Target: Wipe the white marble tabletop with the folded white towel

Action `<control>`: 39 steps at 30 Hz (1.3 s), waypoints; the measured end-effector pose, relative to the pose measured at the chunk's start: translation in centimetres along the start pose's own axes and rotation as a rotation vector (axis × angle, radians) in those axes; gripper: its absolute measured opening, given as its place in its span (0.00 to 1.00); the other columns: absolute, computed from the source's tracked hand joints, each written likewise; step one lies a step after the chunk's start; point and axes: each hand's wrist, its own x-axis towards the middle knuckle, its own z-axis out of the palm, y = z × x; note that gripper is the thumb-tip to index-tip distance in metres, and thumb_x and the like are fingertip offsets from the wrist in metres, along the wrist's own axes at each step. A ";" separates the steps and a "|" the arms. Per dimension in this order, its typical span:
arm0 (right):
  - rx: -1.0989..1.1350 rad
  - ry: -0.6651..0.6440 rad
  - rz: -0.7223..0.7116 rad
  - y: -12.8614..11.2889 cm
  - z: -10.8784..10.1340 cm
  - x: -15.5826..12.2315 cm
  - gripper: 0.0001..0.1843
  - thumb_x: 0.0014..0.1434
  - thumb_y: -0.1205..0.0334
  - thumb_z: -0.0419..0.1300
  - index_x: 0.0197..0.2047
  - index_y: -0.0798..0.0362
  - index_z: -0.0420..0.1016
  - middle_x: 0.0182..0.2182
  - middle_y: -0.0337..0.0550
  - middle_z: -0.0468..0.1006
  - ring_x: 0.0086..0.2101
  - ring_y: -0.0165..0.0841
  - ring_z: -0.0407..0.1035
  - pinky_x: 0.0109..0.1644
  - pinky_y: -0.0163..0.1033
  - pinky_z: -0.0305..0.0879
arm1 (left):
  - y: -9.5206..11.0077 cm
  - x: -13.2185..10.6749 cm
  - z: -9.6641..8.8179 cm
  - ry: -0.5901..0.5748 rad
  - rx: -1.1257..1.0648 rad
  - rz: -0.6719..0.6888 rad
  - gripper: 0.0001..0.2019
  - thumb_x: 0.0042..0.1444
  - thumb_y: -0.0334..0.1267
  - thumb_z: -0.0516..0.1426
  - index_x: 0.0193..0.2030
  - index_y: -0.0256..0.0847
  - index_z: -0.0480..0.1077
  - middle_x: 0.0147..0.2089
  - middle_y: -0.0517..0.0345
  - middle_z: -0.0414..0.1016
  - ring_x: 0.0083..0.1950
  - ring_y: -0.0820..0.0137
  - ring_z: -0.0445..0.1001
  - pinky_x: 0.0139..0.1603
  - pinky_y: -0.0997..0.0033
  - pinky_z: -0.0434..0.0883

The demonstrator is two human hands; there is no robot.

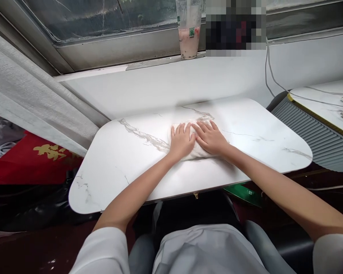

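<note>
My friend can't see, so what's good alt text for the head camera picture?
A person's left hand and right hand lie flat on a white cloth on a marbled white table. Behind them, a cup of pink drink stands on a windowsill.

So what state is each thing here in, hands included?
Cloth: folded or bunched, under both hands
Left hand: open, palm down on the cloth
Right hand: open, palm down too
Cup: upright, partly full
Curtain: hanging
Window: can't tell if shut
</note>
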 end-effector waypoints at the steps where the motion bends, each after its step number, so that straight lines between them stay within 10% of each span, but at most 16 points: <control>1: -0.005 -0.002 0.003 -0.3 -0.2 -1.0 0.31 0.71 0.54 0.35 0.73 0.56 0.52 0.69 0.52 0.59 0.68 0.42 0.51 0.72 0.57 0.40 | 0.5 -0.9 0.0 0.000 -0.001 -0.002 0.25 0.70 0.42 0.42 0.71 0.39 0.57 0.72 0.47 0.61 0.75 0.62 0.54 0.76 0.48 0.45; 12: -0.019 0.047 -0.015 -2.3 -1.7 -10.5 0.32 0.71 0.54 0.36 0.73 0.58 0.54 0.69 0.57 0.59 0.69 0.45 0.51 0.72 0.59 0.41 | 4.9 -8.5 -1.1 -0.084 -0.009 0.085 0.27 0.70 0.41 0.43 0.72 0.34 0.55 0.74 0.42 0.56 0.76 0.57 0.51 0.77 0.42 0.44; 20: 0.055 -0.027 0.047 -1.4 -2.1 -11.1 0.31 0.71 0.51 0.39 0.73 0.49 0.52 0.70 0.49 0.59 0.69 0.41 0.51 0.71 0.58 0.43 | 5.4 -8.7 -1.0 -0.095 -0.071 0.146 0.27 0.70 0.42 0.43 0.72 0.31 0.55 0.74 0.41 0.56 0.77 0.55 0.47 0.77 0.43 0.46; 39: 0.124 0.080 0.162 11.4 0.7 8.1 0.28 0.69 0.56 0.40 0.69 0.49 0.61 0.66 0.49 0.66 0.64 0.45 0.58 0.67 0.57 0.46 | 3.0 14.3 3.5 0.018 -0.095 0.054 0.24 0.68 0.40 0.43 0.68 0.39 0.62 0.68 0.50 0.67 0.72 0.63 0.59 0.76 0.54 0.45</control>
